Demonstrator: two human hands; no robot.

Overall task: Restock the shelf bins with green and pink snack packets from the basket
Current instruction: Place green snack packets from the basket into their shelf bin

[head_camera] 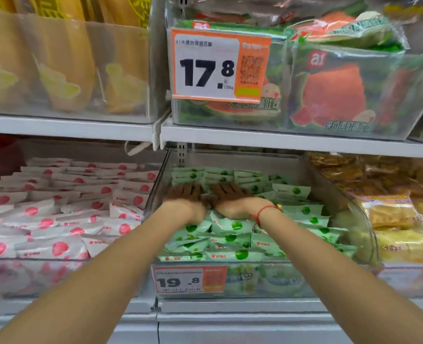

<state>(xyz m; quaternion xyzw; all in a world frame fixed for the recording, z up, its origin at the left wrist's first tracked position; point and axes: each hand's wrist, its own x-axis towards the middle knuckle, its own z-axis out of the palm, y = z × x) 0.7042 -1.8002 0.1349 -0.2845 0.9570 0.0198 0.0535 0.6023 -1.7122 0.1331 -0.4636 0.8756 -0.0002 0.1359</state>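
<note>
- Green packets point(232, 225) lie piled in the middle clear bin point(361, 219) on the lower shelf, and both hands rest flat on the pile near the bin's back, side by side and nearly touching.
- Left hand point(185, 194) and right hand point(232, 197): fingers look straight and spread, pressing down, with no grip round any packet; motion blur makes the fingertips hard to read.
- Packets look light, soft and puffy, with slick wrappers likely to slide over one another; I judge a loose pinch at a sealed end, or a flat-handed sweep of several at once, would suit them better than squeezing the middle.
- Pink packets point(56, 219) fill the bin just left of the green one, reaching its front edge.
- Yellow packs point(399, 219) sit in the bin to the right.
- A price tag point(190, 279) covers part of the green bin's front wall.
- No basket shows anywhere; the lower bin depths and print on the wrappers cannot be made out.
</note>
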